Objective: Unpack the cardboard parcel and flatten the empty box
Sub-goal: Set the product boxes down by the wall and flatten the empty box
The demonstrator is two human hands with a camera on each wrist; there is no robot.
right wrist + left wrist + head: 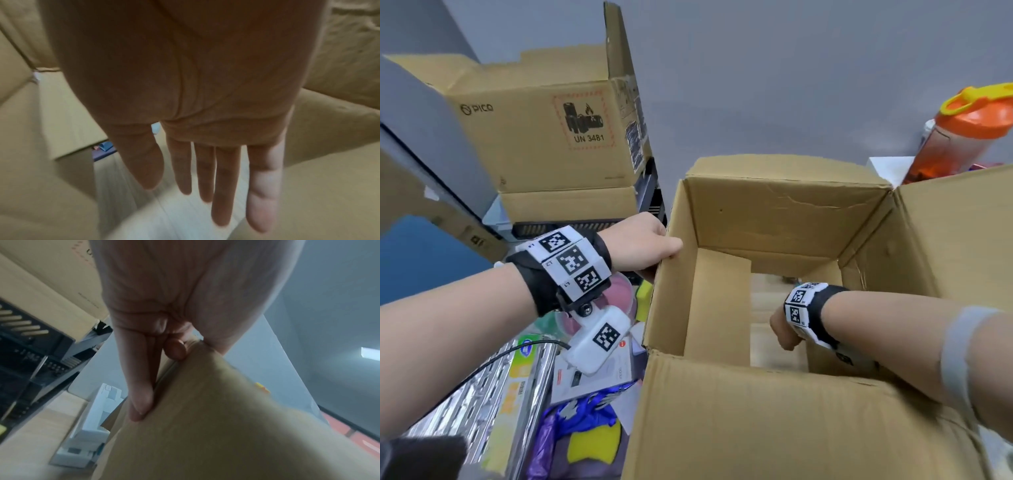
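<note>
A brown cardboard box (pixel 774 219) stands open in front of me, its top flaps spread and nothing inside. Its bottom flaps (pixel 717 305) hang apart, so the pale wooden surface (pixel 770 339) shows through. My left hand (pixel 650 245) pinches the top edge of the box's left wall (pixel 205 402), thumb inside, fingers (pixel 141 386) outside. My right hand (pixel 784 330) reaches deep into the box. In the right wrist view its fingers (pixel 224 183) are straight and spread, pointing down at the gap between the bottom flaps, holding nothing.
A PICO carton (pixel 544 130) sits on stacked boxes at the back left. Unpacked goods lie left of the box: foil rolls (pixel 493 387), a purple pack (pixel 582 421), a white small box (pixel 599 373). An orange bottle (pixel 962 133) stands at the back right.
</note>
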